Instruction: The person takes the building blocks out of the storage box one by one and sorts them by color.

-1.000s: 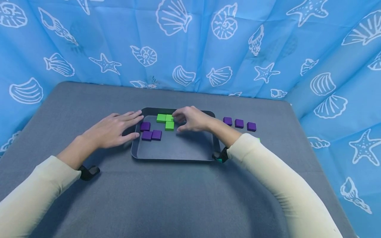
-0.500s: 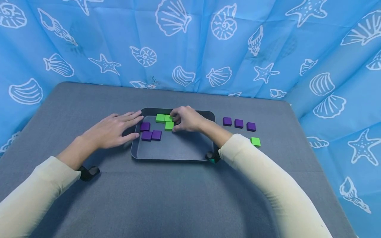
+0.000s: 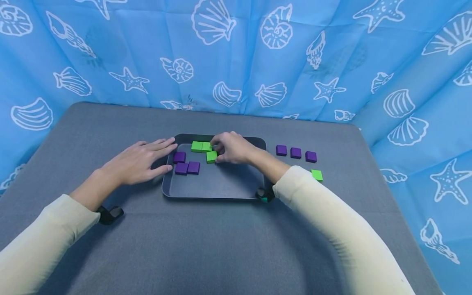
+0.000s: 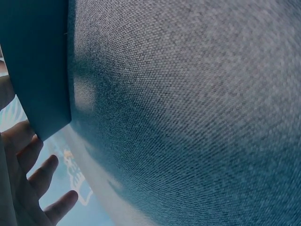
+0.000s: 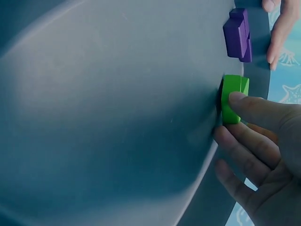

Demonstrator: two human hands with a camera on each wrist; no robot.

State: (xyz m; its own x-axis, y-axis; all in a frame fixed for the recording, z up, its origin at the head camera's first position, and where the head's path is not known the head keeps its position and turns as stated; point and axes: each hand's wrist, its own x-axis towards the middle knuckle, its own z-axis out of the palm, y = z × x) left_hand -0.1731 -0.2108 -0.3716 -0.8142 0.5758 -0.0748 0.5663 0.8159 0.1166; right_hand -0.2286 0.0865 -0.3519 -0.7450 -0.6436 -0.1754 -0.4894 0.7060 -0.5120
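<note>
My right hand (image 3: 236, 148) is over the dark tray (image 3: 221, 192) and pinches a green block (image 3: 212, 157) between thumb and fingers. In the right wrist view the thumb lies on this green block (image 5: 231, 101), which sits slightly turned. Two more green blocks (image 3: 201, 146) stand side by side just behind it, near the tray's back wall. My left hand (image 3: 141, 159) is at the tray's left rim, its fingers extended; in the left wrist view the fingers (image 4: 44, 174) are spread beside the tray's outer wall (image 4: 42, 70). Several purple blocks (image 3: 193, 167) lie close to that hand inside the tray.
To the right of the tray, purple blocks (image 3: 296, 153) stand in a spaced row on the grey table (image 3: 206, 246). A green block (image 3: 316, 175) lies in front of them, close to the right sleeve (image 3: 324, 213). A blue shell-print curtain (image 3: 250, 61) hangs behind the table.
My right hand has moved left to the green blocks. The front green block has shifted slightly right and turned, while the back pair has slid slightly left. My left hand has stayed put.
</note>
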